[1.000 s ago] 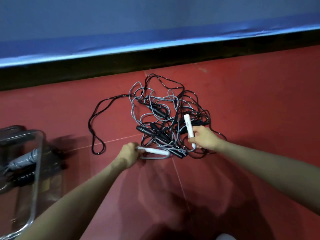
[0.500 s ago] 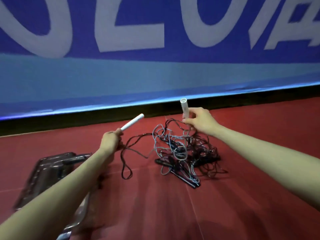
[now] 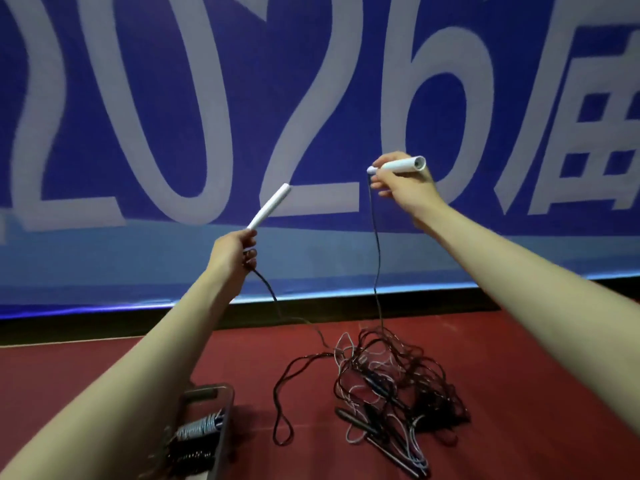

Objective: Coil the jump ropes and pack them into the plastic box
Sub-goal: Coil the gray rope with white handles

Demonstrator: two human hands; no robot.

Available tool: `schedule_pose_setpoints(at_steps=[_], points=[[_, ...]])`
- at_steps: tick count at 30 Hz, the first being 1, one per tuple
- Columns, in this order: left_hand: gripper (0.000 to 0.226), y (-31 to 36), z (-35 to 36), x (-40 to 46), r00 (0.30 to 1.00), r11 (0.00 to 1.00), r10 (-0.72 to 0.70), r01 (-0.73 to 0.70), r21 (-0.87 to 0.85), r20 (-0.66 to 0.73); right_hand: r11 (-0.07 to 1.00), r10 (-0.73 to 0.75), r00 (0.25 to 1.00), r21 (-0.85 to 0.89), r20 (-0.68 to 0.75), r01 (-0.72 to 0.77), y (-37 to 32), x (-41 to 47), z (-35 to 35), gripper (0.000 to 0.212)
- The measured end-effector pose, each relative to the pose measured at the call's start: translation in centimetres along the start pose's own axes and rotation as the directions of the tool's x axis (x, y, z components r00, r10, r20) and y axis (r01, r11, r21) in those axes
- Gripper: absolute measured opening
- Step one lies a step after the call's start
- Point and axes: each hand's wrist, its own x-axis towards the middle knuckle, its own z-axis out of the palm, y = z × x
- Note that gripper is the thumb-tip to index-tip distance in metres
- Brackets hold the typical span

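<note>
My left hand [image 3: 234, 252] grips one white jump-rope handle [image 3: 269, 206], raised high and pointing up to the right. In my right hand [image 3: 401, 183] is the other white handle [image 3: 403, 165], held level and higher still. A black cord [image 3: 375, 258] hangs from each handle down into a tangled pile of black and grey ropes [image 3: 388, 386] on the red floor. The clear plastic box [image 3: 221, 424] stands at the lower left, partly behind my left forearm, with coiled ropes [image 3: 199, 427] inside it.
A blue banner [image 3: 173, 98] with large white characters fills the background above a black baseboard [image 3: 104, 323]. Red floor [image 3: 536, 393] spreads around the pile and to its right.
Both hands have risen well above the floor with the white handles, drawing the black cord up out of the pile. The view has tilted up toward the banner.
</note>
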Motion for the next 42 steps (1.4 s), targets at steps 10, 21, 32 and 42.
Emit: schedule_pose_setpoints(at_steps=[10, 21, 32, 42], points=[[0.023, 6.5, 3.2, -3.5, 0.976, 0.973, 0.216, -0.214, -0.087, 0.007, 0.950, -0.285, 0.955, 0.154, 0.079, 0.271, -7.2, 0.3, -0.6, 0.023], [0.024, -0.4, 1.3, -4.2, 0.907, 0.932, 0.342, -0.360, 0.032, 0.244, 0.805, 0.265, 0.963, 0.558, -0.035, -0.201, 0.1, -5.7, 1.0, 0.032], [0.018, -2.6, 1.3, -3.9, 0.852, 0.817, 0.338, -0.477, 0.324, 0.401, 0.703, 0.319, 0.847, 0.493, 0.425, -0.513, 2.8, -6.8, 2.3, 0.038], [0.002, -5.3, 1.0, -2.3, 0.873, 0.861, 0.260, -0.403, 0.311, 0.412, 0.814, 0.321, 0.820, 0.305, 0.473, -0.495, 5.3, -6.2, 3.9, 0.025]])
